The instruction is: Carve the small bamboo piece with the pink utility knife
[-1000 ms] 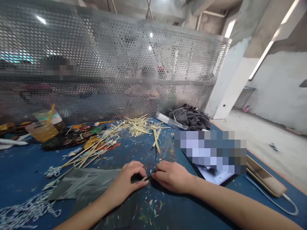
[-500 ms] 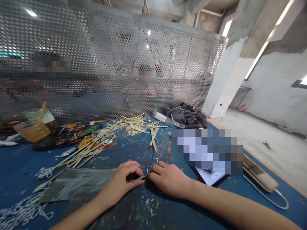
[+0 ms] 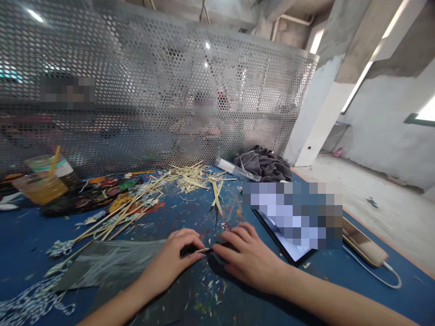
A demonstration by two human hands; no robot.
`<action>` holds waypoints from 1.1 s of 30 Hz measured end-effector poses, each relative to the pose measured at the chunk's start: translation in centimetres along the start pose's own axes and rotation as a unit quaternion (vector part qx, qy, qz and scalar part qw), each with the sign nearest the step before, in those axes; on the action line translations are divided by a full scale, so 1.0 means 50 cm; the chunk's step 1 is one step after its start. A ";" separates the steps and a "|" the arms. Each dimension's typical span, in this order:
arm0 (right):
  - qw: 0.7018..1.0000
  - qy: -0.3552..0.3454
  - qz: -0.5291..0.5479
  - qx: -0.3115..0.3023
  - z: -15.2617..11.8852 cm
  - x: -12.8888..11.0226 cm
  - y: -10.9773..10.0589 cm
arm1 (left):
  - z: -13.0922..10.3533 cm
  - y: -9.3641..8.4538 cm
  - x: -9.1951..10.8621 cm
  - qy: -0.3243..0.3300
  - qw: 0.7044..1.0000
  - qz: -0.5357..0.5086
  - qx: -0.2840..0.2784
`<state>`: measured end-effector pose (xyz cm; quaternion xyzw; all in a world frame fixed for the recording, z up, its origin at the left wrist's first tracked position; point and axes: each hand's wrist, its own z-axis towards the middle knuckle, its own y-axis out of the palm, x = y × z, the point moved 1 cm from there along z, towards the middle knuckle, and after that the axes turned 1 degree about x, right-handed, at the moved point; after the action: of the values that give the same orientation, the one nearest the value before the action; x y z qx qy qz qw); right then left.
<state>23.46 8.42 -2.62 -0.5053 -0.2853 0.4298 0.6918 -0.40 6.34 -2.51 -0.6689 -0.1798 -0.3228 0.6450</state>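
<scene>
Near the front middle of the blue table [image 3: 170, 217], my left hand [image 3: 176, 256] pinches a small thin pale strip [image 3: 204, 250] between thumb and index finger. My right hand [image 3: 249, 258] is just right of the strip, its fingers curved and somewhat spread over a dark piece at the strip's end; whether it grips this piece is unclear. Under my left forearm lies a dark translucent sheet [image 3: 112, 258] with whitish scratches. Small pale shavings [image 3: 212, 285] are scattered on the table between and below my hands.
Thin sticks [image 3: 125, 213] and a pile of pale strips [image 3: 192, 176] lie ahead. Plastic cups [image 3: 44, 188] stand left, patterned cord [image 3: 30, 301] lies front left. Right are a tablet [image 3: 295, 253], a phone [image 3: 363, 242] on a cable, and dark cloth [image 3: 263, 163]. People show behind a perforated panel [image 3: 152, 90].
My right hand has turned and its fingers have opened out and lifted, moving slightly right. My left hand keeps its pinch on the strip. The view has shifted slightly.
</scene>
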 end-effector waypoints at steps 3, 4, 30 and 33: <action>0.995 0.089 0.016 0.044 -0.054 0.065 -0.030 | -0.001 -0.001 0.002 -0.004 1.000 -0.002 -0.007; 0.987 0.147 0.009 0.058 -0.073 0.092 -0.037 | -0.001 -0.001 0.002 -0.005 1.000 -0.001 -0.010; 0.953 0.274 -0.038 0.126 -0.117 0.136 -0.051 | -0.004 -0.005 0.009 -0.020 0.996 -0.091 0.005; 0.979 0.163 0.022 0.123 -0.092 0.075 -0.053 | -0.011 0.001 0.020 -0.037 0.977 -0.208 -0.002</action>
<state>29.85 9.35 -1.76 -0.4858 -0.1031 0.3884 0.7762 0.25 5.61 -1.88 -0.6295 -0.3385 -0.4251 0.5554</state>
